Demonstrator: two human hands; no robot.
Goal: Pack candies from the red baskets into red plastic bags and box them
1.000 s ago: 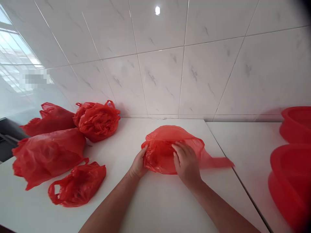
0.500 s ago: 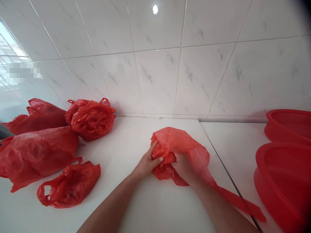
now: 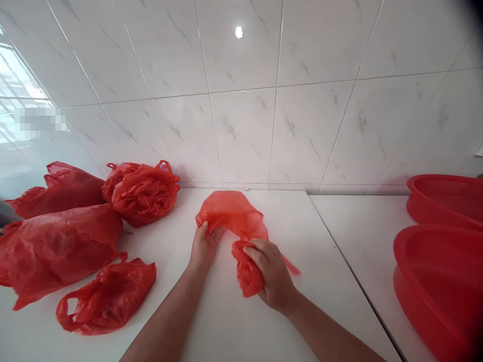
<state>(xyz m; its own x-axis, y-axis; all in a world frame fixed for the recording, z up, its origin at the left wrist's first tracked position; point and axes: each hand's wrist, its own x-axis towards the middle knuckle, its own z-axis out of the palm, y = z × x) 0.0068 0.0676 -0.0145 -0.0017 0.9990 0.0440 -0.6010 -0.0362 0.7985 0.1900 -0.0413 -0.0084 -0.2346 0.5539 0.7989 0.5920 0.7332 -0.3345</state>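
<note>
Two bare hands gather a thin red plastic bag (image 3: 230,213) on a white countertop (image 3: 226,322).

Head view: the left hand (image 3: 204,246) pins the bag's spread, translucent upper part with fingers nearly flat, while the right hand (image 3: 269,274) is closed around its crumpled lower end. The film looks light, limp and slippery, best gripped where it bunches. Four filled red plastic bags (image 3: 141,193) lie well apart on the left; stacked red plastic baskets (image 3: 441,271) sit at the right.
</note>
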